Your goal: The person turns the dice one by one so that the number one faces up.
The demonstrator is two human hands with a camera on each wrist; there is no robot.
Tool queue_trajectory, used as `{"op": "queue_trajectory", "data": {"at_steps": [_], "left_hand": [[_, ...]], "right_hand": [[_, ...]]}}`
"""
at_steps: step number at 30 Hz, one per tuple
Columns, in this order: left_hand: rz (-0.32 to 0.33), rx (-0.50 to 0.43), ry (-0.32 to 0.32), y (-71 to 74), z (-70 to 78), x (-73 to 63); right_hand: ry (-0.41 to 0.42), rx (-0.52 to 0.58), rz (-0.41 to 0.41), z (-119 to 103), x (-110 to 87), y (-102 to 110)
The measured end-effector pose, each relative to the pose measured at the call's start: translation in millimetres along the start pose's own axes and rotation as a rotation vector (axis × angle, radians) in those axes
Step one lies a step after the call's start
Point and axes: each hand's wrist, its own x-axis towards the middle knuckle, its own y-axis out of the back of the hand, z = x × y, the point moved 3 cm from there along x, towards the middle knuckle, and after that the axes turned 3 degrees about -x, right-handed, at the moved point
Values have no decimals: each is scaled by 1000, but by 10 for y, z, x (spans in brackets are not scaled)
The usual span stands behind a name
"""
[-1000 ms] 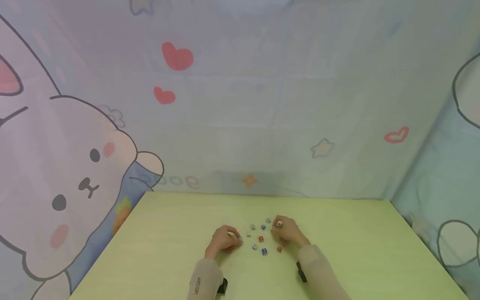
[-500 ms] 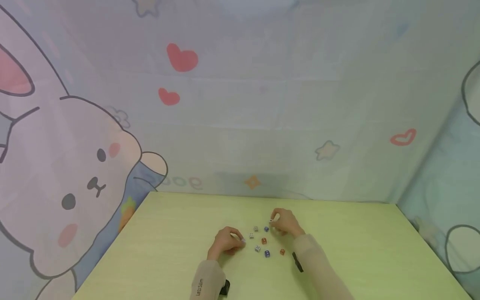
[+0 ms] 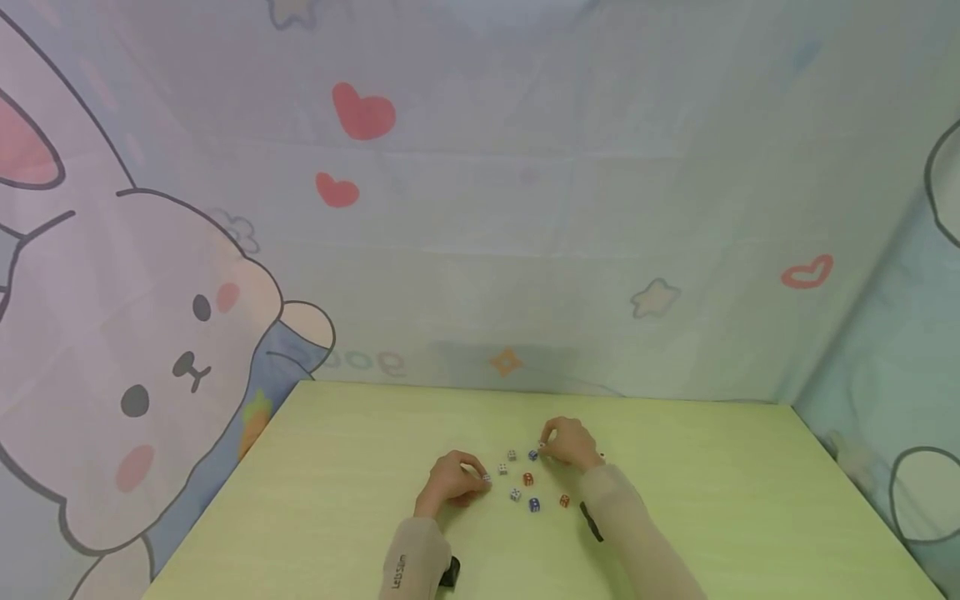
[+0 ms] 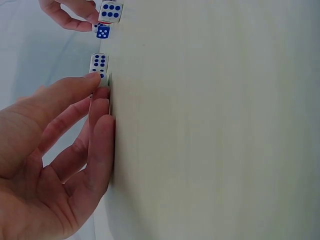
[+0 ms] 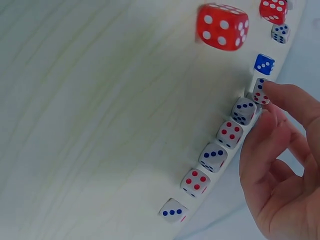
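Head view, pale green table (image 3: 337, 483): it stands before a cloth backdrop (image 3: 600, 200), printed with a rabbit and hearts.
Head view, left fingertips: the left hand (image 3: 450, 481) pinches a white die (image 3: 487, 478).
Head view, right fingertips: the right hand (image 3: 570, 442) pinches another white die (image 3: 542, 444), just beside a blue die (image 3: 533, 455).
Head view, dice between the hands: three loose white dice (image 3: 502, 469), a red die (image 3: 528, 479) and, nearer to the person, a second blue die (image 3: 534, 505); a second red die (image 3: 564, 501) lies near the right sleeve (image 3: 622, 525).
Left wrist view, pinched die: the thumb covers a part of it; one face shows six blue dots. Whether it touches the table, I cannot tell.
Left wrist view, other fingers: they are bent and lie close together beside the table surface.
Right wrist view, pinched die: it is held at the tips of thumb and finger, with blue and red dots visible.
Right wrist view, row of five white dice (image 5: 213, 157): it runs slantwise from the pinched die; the farthest one stands slightly apart.
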Motion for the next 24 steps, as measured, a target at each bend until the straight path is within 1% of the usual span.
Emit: {"op": "queue_trajectory", "data": {"at_steps": [5,12,18,24], "left_hand": [[1,7,1,3,5,0],[2,10,10,11,5,7],[3,15,10,18,19,2],[0,2,2,26,29,-13]], "right_hand": [[-18,-48,10,-20,-3,-16],[-21,-55,17,-69,-35,16],[3,-58,77,-36,18,72],[-16,-86,103,-12,69,127]]}}
